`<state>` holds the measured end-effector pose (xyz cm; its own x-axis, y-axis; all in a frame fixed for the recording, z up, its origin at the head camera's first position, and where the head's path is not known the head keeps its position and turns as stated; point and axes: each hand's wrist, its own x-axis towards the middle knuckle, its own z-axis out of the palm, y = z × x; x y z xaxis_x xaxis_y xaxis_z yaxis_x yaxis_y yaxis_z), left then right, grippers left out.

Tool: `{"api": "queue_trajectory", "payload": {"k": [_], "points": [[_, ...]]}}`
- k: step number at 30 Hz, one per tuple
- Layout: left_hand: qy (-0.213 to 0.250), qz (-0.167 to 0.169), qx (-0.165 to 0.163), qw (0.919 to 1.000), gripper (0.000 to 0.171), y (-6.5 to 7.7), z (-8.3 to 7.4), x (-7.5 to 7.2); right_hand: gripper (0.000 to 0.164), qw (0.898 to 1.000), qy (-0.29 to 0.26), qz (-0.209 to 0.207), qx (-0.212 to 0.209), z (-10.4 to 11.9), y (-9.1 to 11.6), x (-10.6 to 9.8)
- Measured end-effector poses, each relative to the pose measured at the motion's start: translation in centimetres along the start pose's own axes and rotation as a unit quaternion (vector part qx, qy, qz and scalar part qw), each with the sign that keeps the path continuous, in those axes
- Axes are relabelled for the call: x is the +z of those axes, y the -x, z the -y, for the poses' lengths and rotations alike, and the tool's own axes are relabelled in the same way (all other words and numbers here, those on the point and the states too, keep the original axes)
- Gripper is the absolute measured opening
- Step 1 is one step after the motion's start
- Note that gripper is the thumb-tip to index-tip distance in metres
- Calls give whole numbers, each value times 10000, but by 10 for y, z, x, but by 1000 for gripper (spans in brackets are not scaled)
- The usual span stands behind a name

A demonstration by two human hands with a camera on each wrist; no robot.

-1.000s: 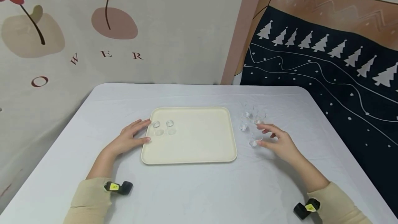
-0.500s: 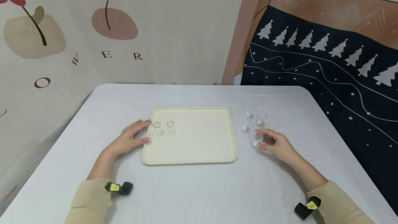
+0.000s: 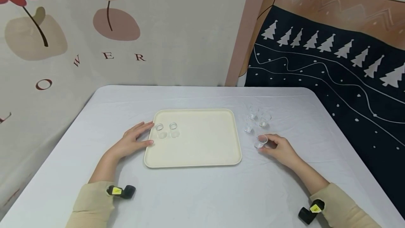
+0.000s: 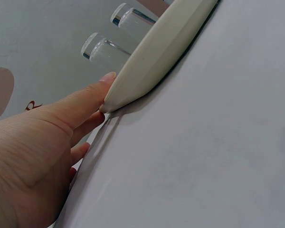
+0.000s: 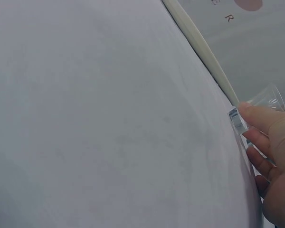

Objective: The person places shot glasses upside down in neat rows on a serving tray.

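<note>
My right hand [image 3: 280, 150] pinches a small clear shot glass [image 3: 261, 141] between thumb and fingers, to the right of the cream tray [image 3: 202, 162]. In the right wrist view the glass [image 5: 270, 99] has its wide mouth up and its thick base close over the tablecloth. My left hand [image 3: 133, 140] touches the tray's left edge with extended fingers and thumb. Its thumb lies on the rim [image 4: 133, 71] in the left wrist view. Two shot glasses [image 3: 173, 129] stand mouth down at the tray's left side, thick bases up.
Three more shot glasses stand mouth up just behind the right hand: one at the back [image 3: 254, 111], one on the right [image 3: 265, 119] and one on the left [image 3: 248, 126]. A white cloth [image 3: 196, 196] covers the table. Printed hangings [image 3: 190, 45] rise behind it.
The right hand's fingers have drawn in from beside the shot glass and now grip it. The left hand, the tray and the other glasses have stayed put.
</note>
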<state>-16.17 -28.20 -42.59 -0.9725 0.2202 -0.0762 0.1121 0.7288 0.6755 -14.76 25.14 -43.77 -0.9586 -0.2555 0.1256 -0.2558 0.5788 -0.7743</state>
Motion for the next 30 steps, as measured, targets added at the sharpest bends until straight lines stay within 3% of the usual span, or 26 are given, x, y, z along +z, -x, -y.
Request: {"api": "queue_trajectory", "payload": {"k": [16, 30], "points": [[-19, 24, 62, 10000, 77, -2, 3, -2, 40, 9998, 158, -145, 39, 3, 2, 2], [-40, 52, 34, 10000, 77, -2, 3, -2, 32, 9993, 84, -349, 57, 24, 3, -4]]}}
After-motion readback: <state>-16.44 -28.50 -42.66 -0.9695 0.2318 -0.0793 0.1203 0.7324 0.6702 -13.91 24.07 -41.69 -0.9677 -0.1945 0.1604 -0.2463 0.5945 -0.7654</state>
